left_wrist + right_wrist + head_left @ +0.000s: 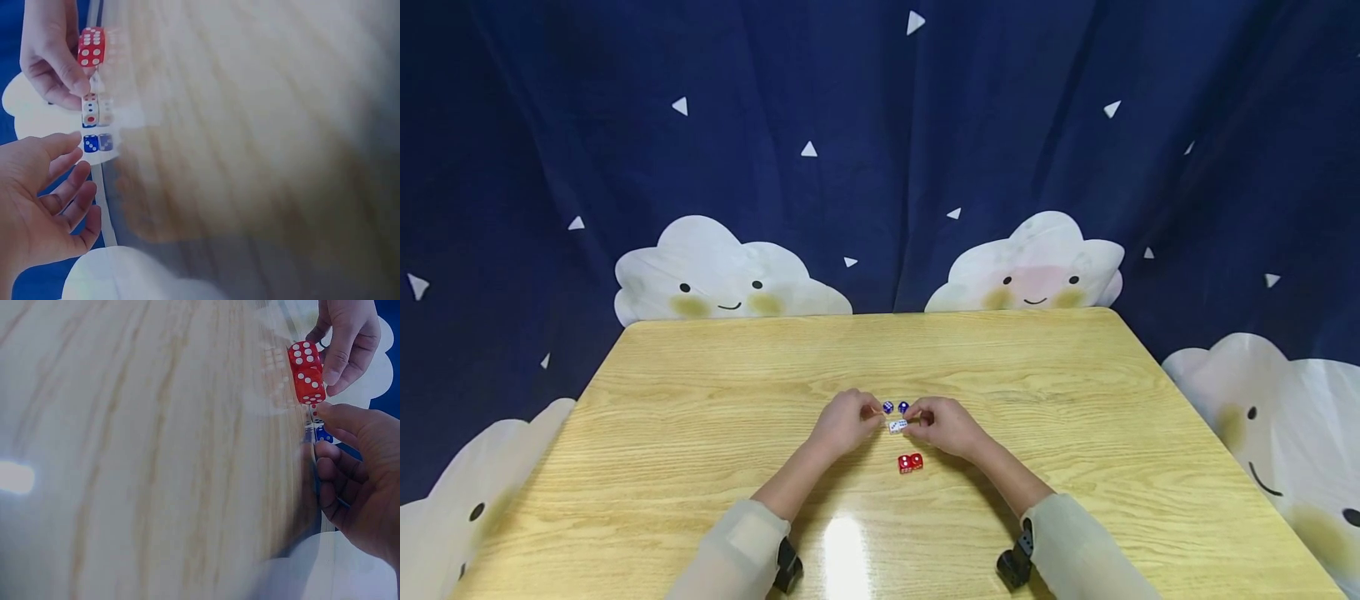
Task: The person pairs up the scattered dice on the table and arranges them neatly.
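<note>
Two blue dice (888, 407) stand slightly apart between the hands in the head view. Just nearer to me, two white dice (893, 427) sit side by side. My left hand (847, 422) is left of them; its fingers curve loosely toward a blue die (90, 144), with nothing between them in the left wrist view. From the right, my right hand (943, 427) reaches in, thumb tip right at a white die (315, 414) and index fingertip beside a blue die (324, 434). Two red dice (905, 463) sit together nearer to me.
A wooden table (715, 383) lies under everything. Beyond its far edge hangs a dark blue curtain (880, 100) with white triangles and smiling clouds. A bright light reflection shows on the near part of the tabletop. Both wrists carry black camera mounts (1015, 562) by light sleeves.
</note>
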Tool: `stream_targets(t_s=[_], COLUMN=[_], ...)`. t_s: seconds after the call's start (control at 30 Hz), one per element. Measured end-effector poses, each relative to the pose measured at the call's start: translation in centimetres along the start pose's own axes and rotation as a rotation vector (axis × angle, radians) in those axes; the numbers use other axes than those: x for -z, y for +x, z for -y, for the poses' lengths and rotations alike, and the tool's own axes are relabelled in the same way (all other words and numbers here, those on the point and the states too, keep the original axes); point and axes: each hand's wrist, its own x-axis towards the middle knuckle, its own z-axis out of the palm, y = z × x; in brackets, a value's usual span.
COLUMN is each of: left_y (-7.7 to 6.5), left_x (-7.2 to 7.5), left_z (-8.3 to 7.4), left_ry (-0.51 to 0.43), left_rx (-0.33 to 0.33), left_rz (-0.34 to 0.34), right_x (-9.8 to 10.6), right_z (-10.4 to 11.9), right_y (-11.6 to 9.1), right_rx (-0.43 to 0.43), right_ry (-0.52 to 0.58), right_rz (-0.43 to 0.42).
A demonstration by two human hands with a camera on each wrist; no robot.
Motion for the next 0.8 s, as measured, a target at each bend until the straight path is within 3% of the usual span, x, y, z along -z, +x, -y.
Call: stream_targets(t_s=[0.3,0.8], left_y=[1.0,2.3], left_x=[0.1,-0.5], left_z=[0.0,0.4], left_ry=[-0.005,0.003], left_rx=[0.039,-0.007], left_rz=[-0.011,0.037], right_x=[0.1,0.0], right_z=[0.2,0.2], right_y=[0.0,0.0], right_rx=[-0.014,-0.018], right_ry=[0.008,0.013], right_rz=[0.009,0.022])
